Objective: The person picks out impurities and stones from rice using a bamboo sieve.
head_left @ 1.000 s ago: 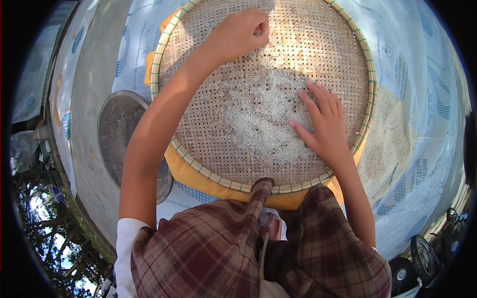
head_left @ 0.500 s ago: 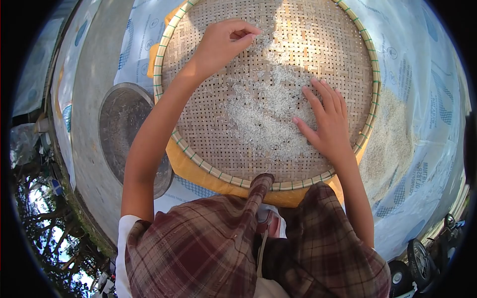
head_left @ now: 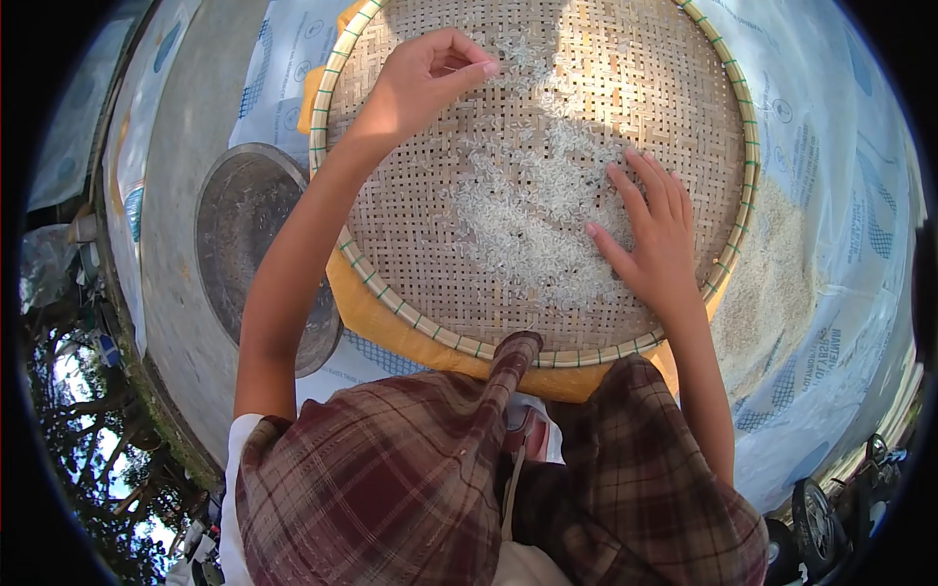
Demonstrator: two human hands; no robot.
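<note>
A round woven bamboo winnowing tray [head_left: 410, 264], its rim bound with green ties, lies in front of me. White rice grains [head_left: 523, 239] are spread over its middle, thinning toward the far side. Above the tray's far left part is my left hand [head_left: 436, 78], thumb and forefinger pinched together; whatever may be between the tips is too small to make out. My right hand [head_left: 653, 220] rests at the right edge of the rice, fingers apart and holding nothing.
Left of the tray stands a grey metal basin [head_left: 230, 234], partly behind my left forearm. A yellow sheet [head_left: 391, 344] lies under the tray. More grain [head_left: 772, 283] is heaped on the printed white sacking [head_left: 850, 293] at right. Wheels [head_left: 819, 523] show at lower right.
The view has shifted slightly, so the tray sits a little farther right. My left hand has moved slightly left over the tray, still pinched. My right hand keeps its place by the rice.
</note>
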